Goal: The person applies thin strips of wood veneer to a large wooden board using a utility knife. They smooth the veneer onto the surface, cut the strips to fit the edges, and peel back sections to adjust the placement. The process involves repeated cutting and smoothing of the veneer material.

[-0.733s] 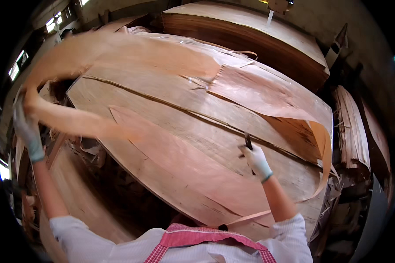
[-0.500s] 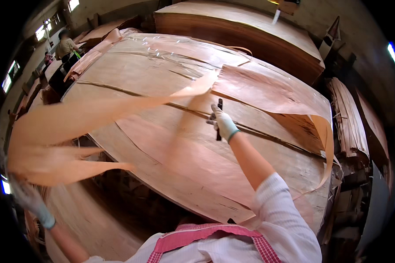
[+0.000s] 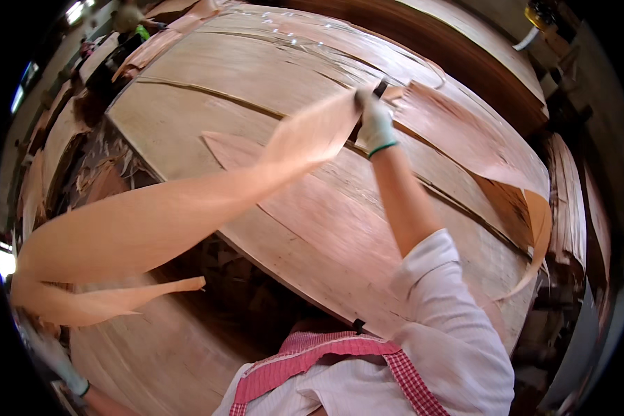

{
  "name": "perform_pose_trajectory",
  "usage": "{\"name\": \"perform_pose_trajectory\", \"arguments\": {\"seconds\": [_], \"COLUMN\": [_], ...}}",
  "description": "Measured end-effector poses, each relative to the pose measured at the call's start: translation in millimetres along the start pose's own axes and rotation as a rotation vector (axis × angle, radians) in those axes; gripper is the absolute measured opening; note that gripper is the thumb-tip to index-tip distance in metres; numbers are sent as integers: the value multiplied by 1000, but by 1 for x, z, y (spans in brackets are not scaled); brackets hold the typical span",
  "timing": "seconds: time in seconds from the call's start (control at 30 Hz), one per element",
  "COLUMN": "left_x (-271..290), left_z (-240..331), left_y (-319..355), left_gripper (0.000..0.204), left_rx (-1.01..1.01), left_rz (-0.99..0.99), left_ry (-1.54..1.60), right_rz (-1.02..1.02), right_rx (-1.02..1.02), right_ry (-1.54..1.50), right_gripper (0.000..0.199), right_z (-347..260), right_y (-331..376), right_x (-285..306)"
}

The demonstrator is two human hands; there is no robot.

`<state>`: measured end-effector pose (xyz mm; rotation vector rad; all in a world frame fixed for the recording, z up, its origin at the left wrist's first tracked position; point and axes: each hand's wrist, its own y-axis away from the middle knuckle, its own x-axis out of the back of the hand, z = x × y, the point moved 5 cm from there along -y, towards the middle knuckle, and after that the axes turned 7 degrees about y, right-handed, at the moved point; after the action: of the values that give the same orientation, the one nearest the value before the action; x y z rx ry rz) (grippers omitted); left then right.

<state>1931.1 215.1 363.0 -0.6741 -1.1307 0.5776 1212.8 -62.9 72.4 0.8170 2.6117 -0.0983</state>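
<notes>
My right hand (image 3: pixel 376 123), in a pale glove with a green cuff, is closed round a dark, bar-shaped tool (image 3: pixel 380 88) over the far middle of the veneer stack. Beside that hand ends a long, loose strip of wood veneer (image 3: pixel 166 225). It sweeps through the air to the lower left and folds back into a narrow tail. My left hand (image 3: pixel 57 360), gloved too, is at the lower left just below the strip's fold; motion smears its fingers. Under both lies a wide stack of veneer sheets (image 3: pixel 208 62). A reddish veneer sheet (image 3: pixel 457 139) lies on its right part, its right end curling over.
Behind stands a tall veneer stack (image 3: pixel 464 41). More bundled veneer (image 3: pixel 565 201) hangs at the right. Near me at the lower left is another veneer surface (image 3: pixel 139 347), with a dark gap before the main stack. Another person (image 3: pixel 128 21) is at the far left.
My right hand has moved farther away and slightly right with the tool, up to the strip's end. My left hand has dropped lower. The strip has swung and its tail has shifted down.
</notes>
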Motion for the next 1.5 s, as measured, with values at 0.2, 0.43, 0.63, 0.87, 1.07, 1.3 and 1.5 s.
{"name": "perform_pose_trajectory", "arguments": {"seconds": [0.2, 0.43, 0.63, 0.87, 1.07, 1.3, 1.5], "left_x": [-162, -346, -408, -508, -517, -480, -466], "left_z": [-29, 283, 438, 389, 261, 310, 284], "left_y": [-41, -28, 29, -26, -20, 44, 2], "left_gripper": [49, 51, 63, 50, 40, 20, 29], "left_rx": [-363, -725, -1094, -805, -585, -118, -275], "left_rz": [-314, -642, -602, -379, -646, -858, -641], "left_ry": [-93, 543, 476, 327, 183, 302, -140], "right_rz": [269, 820, 1053, 1117, 1000, 987, 567], "right_rx": [536, 684, 730, 551, 241, -178, -310], "right_ry": [153, 317, 418, 728, 132, -27, 70], "right_gripper": [21, 41, 28, 37, 26, 20, 30], "right_z": [-296, -501, -581, -430, -222, -88, -91], "right_y": [37, 309, 522, 458, 386, 370, 369], "right_x": [164, 476, 559, 507, 570, 591, 586]}}
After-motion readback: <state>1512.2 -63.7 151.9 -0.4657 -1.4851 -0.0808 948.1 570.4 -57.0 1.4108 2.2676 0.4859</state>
